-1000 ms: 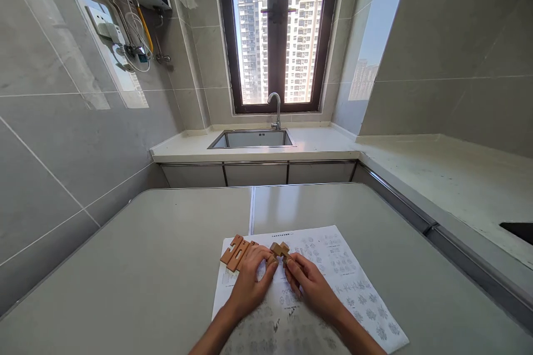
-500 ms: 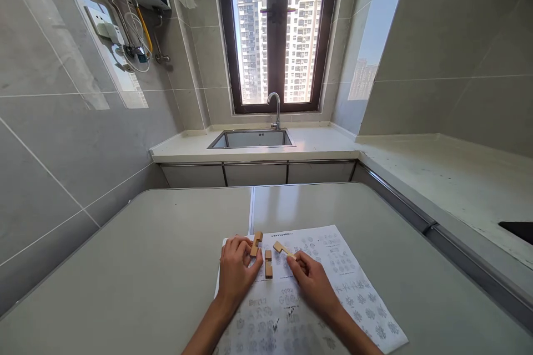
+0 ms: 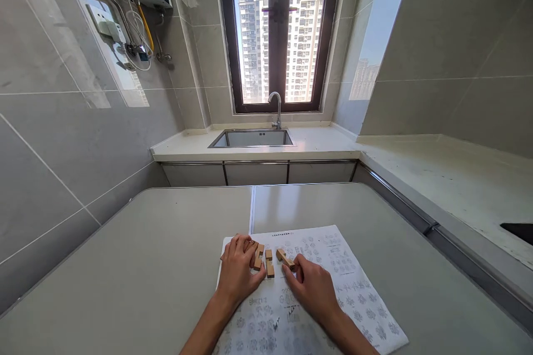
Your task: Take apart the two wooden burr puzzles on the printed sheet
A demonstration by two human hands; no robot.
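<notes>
Low in the middle of the frame, both hands rest on a printed sheet (image 3: 333,283) spread over the grey table (image 3: 137,266). The left hand (image 3: 239,269) lies palm down with its fingers curled over a notched wooden piece (image 3: 259,256) and what look like more pieces hidden beneath the knuckles; how many it covers cannot be told. The right hand (image 3: 313,287) pinches the near end of a second wooden piece (image 3: 284,258) between thumb and forefinger, that piece lying slanted on the paper. Between the two hands a third piece (image 3: 269,264) lies flat and untouched, running up the frame. These blocks look light, stiff and smooth-sided, so they should slide easily on the paper and tip if nudged at a corner; a fingertip pinch across the long flat faces, near the middle and clear of the notches, seems the surest hold. In the upper centre of the frame a sink (image 3: 254,138) with its tap (image 3: 276,108) sits under a window.
</notes>
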